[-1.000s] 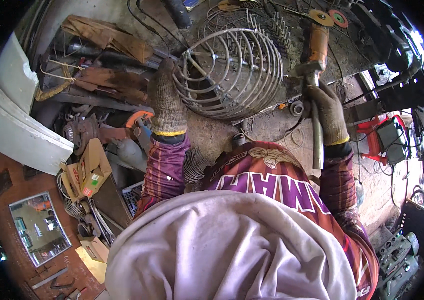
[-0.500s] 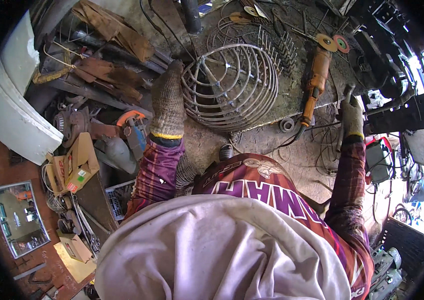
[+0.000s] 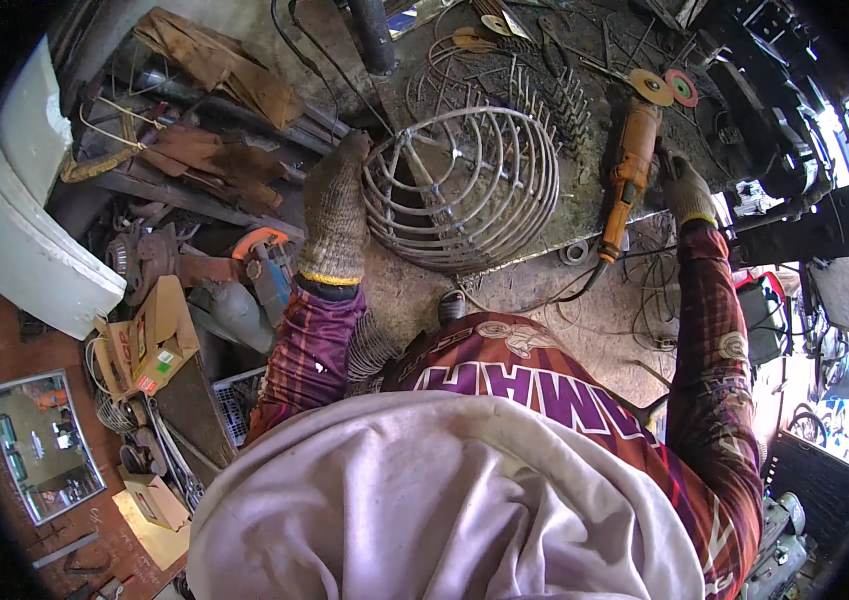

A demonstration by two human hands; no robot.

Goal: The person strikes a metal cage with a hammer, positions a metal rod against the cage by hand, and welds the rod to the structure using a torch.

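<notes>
A round basket of bent metal rods (image 3: 464, 195), its rings joined by cross rods, stands tilted at the near edge of the workbench. My left hand (image 3: 336, 210), in a grey knit glove with a yellow cuff, is closed at the basket's left rim; its fingertips are partly hidden. To the right, my gloved right hand (image 3: 687, 190) rests low over the bench, beside an orange angle grinder (image 3: 634, 150). Its fingers look curled, and what they hold, if anything, is hidden. The grinder lies with its disc at the far end and its cord toward me.
A pink-and-green disc (image 3: 681, 88) lies by the grinder. Several upright metal pins (image 3: 569, 110) and loose rods cover the bench (image 3: 584, 210) behind the basket. A metal ring (image 3: 574, 253) sits near the edge. Scrap, an open cardboard box (image 3: 159, 335) and a mirror (image 3: 46, 445) are at left.
My right hand has moved inward toward the grinder, and the long-handled metal tool it held no longer shows. The basket has shifted slightly down, with my left hand still at its rim.
</notes>
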